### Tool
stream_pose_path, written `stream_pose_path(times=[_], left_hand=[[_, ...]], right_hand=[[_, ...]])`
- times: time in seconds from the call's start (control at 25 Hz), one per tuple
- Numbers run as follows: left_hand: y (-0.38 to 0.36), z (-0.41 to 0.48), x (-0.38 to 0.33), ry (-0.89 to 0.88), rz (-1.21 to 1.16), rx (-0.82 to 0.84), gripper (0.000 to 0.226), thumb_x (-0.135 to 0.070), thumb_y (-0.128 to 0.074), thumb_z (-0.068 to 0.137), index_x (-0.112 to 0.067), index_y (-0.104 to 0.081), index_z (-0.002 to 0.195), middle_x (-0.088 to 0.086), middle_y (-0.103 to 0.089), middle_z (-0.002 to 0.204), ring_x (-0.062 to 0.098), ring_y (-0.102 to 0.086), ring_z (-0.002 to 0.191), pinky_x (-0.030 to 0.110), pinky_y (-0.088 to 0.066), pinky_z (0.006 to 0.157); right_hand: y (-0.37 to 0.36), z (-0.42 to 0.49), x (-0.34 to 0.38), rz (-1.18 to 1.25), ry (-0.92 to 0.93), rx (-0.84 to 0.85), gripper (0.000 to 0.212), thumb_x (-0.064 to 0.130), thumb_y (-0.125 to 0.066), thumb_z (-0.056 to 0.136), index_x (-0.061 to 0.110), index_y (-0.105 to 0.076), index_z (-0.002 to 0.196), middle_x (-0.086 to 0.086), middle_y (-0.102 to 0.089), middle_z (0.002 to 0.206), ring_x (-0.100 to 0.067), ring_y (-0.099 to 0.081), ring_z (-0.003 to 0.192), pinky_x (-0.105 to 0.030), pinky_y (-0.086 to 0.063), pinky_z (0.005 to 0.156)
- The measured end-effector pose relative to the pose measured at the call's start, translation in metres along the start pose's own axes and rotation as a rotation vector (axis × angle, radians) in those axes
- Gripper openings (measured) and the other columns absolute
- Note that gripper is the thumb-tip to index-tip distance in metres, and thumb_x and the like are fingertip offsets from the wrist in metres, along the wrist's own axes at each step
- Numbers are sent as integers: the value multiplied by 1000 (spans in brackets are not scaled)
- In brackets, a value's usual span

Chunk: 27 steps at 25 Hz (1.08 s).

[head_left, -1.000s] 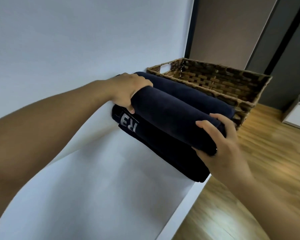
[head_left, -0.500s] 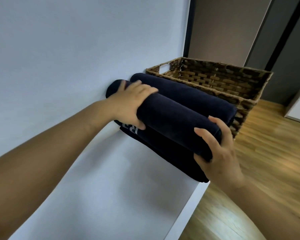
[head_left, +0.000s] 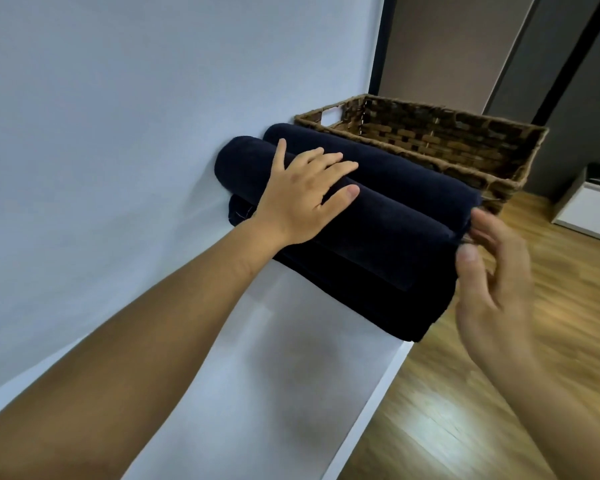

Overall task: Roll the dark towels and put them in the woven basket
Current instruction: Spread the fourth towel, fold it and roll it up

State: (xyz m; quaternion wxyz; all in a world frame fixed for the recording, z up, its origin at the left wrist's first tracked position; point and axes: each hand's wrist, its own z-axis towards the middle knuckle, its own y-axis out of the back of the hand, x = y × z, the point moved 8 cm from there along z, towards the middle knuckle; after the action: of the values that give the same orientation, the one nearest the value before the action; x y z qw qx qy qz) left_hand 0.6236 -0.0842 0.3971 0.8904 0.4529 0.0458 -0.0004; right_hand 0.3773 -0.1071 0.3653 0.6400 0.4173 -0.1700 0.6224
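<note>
Lying flat, fingers spread, the left hand point(head_left: 305, 199) is seen on the near rolled towel point(head_left: 395, 223), beside a second roll point(head_left: 413, 178) before the woven basket point(head_left: 447, 133) at the table's point(head_left: 257, 393) far end. The blurred right hand point(head_left: 492, 285) is held loosely open by their right ends.

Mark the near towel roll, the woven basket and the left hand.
near towel roll point(head_left: 395, 221): head view, mid-length top surface.
woven basket point(head_left: 447, 133): head view, inner face of far wall.
left hand point(head_left: 300, 206): head view, back of the hand.
</note>
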Motion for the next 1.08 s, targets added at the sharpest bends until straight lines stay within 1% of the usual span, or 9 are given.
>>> stream_pose_path(times=[0.08,0.16,0.28,0.44,0.56,0.64,0.8,0.92,1.08], left_hand=[[-1,-9,2,25,-33,9,56,-60,-19,96,-36,-48,137,-10,-45,148,14,-28,144,60,3,117],[-1,-15,6,77,-103,36,56,-60,-20,93,-38,-48,136,-12,-39,151,12,-20,147,57,10,117],[-2,-13,10,234,-192,84,50,-52,-20,96,-41,-57,126,-14,-35,154,13,-9,149,58,16,114],[-4,-9,5,532,-204,151,36,-43,-32,98,-36,-67,99,-10,-33,156,19,2,150,64,15,111],[-4,-4,-7,751,-201,247,31,-36,-36,94,-33,-67,97,-8,-33,155,20,7,150,70,9,109],[-3,4,-16,851,-195,279,30,-33,-41,93,-36,-62,115,-2,-25,158,21,7,150,67,9,111],[-5,-1,-17,1023,-183,278,62,-33,-55,81,-45,-36,139,3,-1,163,29,-9,149,60,-5,117],[-3,-10,-15,1093,-214,282,68,-28,-56,80,-49,-33,142,-1,3,163,28,-5,150,53,-16,118],[-7,-9,-14,1084,-211,272,60,-17,-53,84,-40,-46,140,-15,-13,161,12,13,149,49,-4,120]], right_hand=[[10,15,-35,213,-396,-97,40,42,-61,90,29,-53,127,3,-59,125,-15,-59,114,-35,-52,95],[-2,25,-59,293,-636,-25,68,55,-75,72,23,-54,128,-2,-64,120,-20,-65,106,-44,-55,91],[-16,35,-66,268,-716,43,86,60,-81,59,22,-53,130,-2,-65,118,-21,-65,104,-40,-55,86],[-17,39,-78,312,-761,-2,98,65,-85,39,24,-51,122,1,-63,117,-22,-64,102,-47,-55,90],[-14,40,-85,303,-726,17,90,58,-85,56,25,-44,129,1,-52,127,-19,-55,111,-43,-50,98],[-4,47,-83,240,-627,49,83,56,-82,64,23,-46,131,3,-51,128,-13,-50,112,-35,-46,98],[4,62,-73,215,-469,116,64,52,-82,68,29,-41,111,10,-55,105,-13,-56,100,-29,-44,83],[0,68,-65,83,-322,298,82,60,-76,69,31,-30,131,5,-58,111,-19,-57,103,-38,-48,86],[-15,78,-47,-339,-30,582,80,74,-56,76,22,-35,134,-10,-43,131,-31,-40,122,-41,-44,86]])
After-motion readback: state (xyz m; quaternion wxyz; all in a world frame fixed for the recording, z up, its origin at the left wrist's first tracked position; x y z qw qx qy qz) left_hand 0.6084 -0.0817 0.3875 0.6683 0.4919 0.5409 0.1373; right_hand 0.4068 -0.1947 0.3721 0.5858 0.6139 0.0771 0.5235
